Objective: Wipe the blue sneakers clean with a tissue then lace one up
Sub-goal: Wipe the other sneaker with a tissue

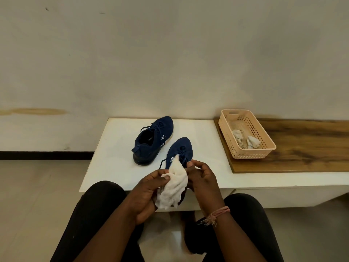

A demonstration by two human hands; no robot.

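Both hands work one tissue (172, 186): the left hand (149, 193) grips its lower bulk, the right hand (201, 178) pinches its edge. Near sneaker (179, 151) stands by the white table (105, 157)'s front edge, far sneaker (154, 138) mid-table. Wiping seems in hand; next, probably, press the wad onto the near shoe.
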